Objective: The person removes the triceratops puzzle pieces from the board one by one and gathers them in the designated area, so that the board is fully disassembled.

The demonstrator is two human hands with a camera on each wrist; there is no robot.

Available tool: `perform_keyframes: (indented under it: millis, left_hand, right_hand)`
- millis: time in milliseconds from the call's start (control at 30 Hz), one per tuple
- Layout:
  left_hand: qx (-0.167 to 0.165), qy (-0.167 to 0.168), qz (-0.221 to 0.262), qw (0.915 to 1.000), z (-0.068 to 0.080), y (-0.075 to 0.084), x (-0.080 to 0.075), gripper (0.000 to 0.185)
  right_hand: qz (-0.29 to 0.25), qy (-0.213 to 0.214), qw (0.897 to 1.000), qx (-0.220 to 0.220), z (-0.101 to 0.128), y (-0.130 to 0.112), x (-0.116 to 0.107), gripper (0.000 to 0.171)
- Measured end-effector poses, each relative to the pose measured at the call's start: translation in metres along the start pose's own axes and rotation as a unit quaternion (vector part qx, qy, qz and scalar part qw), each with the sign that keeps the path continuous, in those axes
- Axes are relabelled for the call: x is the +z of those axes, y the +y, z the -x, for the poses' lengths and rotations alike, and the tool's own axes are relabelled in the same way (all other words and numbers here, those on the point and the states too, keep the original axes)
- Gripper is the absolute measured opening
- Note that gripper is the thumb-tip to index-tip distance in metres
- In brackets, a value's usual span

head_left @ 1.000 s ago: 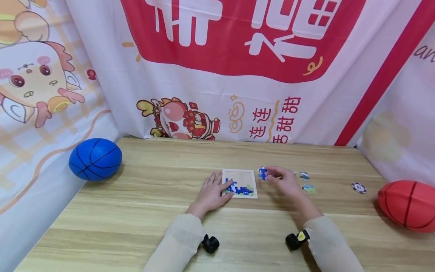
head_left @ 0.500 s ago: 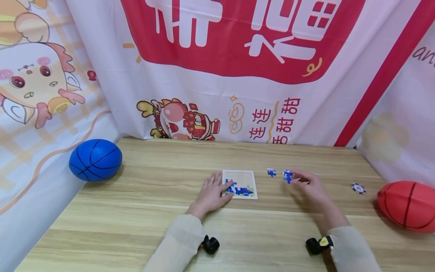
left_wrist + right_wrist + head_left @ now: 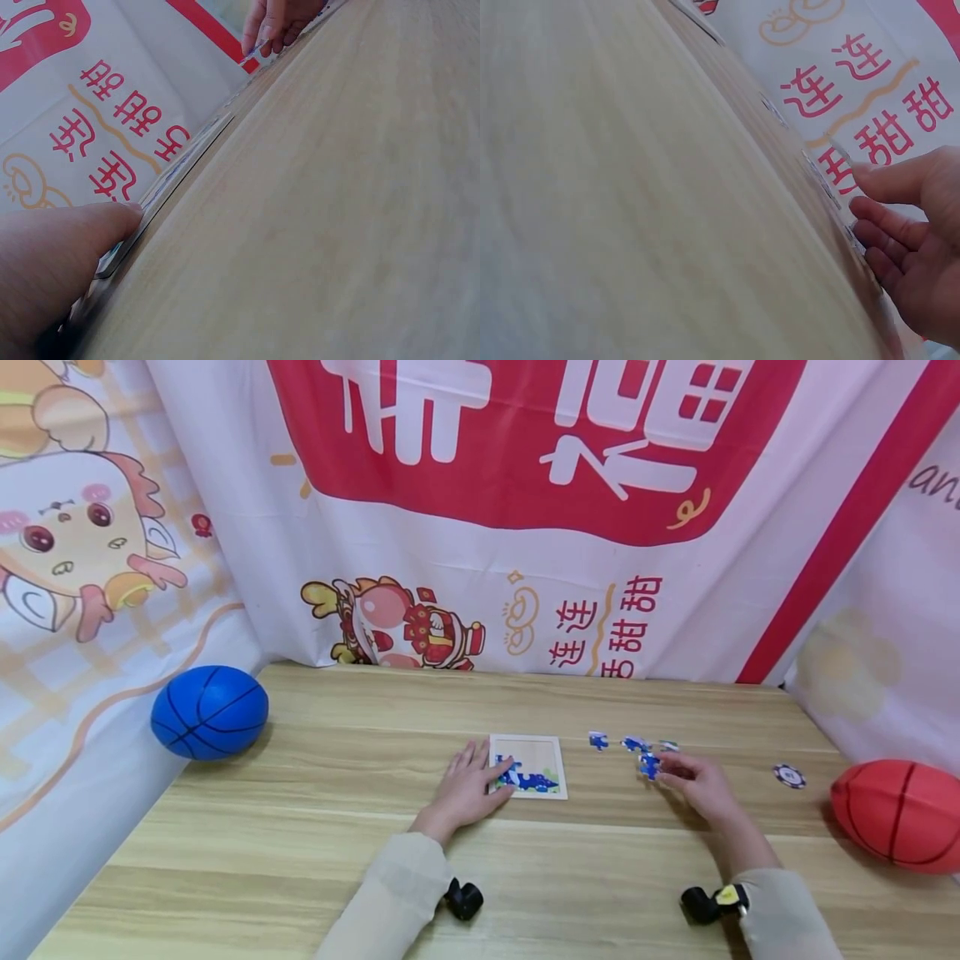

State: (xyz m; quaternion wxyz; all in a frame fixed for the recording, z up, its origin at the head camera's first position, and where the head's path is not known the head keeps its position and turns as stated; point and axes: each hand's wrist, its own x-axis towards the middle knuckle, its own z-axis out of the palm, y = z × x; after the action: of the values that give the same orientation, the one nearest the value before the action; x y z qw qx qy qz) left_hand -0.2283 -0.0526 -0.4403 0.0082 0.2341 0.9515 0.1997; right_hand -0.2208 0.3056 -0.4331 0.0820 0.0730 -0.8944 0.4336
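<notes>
In the head view my left hand rests flat on the left side of a white-framed puzzle tray, fingers spread. Joined blue and green pieces fill the tray's near part; its far part shows bare backing. My right hand pinches a blue puzzle piece between thumb and fingers, right of the tray. In the right wrist view this piece appears edge-on at the thumb tip. Two blue puzzle pieces, one left and one nearer the hand, lie behind it.
Another piece lies just behind the right fingers. Farther right are a round poker-style chip and a red ball. A blue ball sits at the table's left edge. A printed curtain hangs behind the table.
My right hand has moved right, away from the tray. Two blue pieces it held in turn now lie on the table, and it pinches another. The left hand stays put.
</notes>
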Motion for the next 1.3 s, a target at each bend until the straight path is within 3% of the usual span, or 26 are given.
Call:
perform_keyframes:
  millis: [233,800,1300]
  left_hand:
    - [0.005,0.004,0.000,1.0000,0.000,0.000,0.000,0.050]
    - [0.003,0.004,0.005,1.0000,0.000,-0.001,0.001,0.050]
    - [0.009,0.006,0.010,0.9999,0.002,0.001,-0.002,0.050]
  right_hand:
    - [0.050,0.025,0.998,-0.039,-0.001,0.006,0.011,0.030]
    - [0.098,0.011,0.995,-0.029,-0.007,0.002,0.015,0.031]
    - [0.103,-0.009,0.995,0.002,-0.006,-0.003,0.014,0.032]
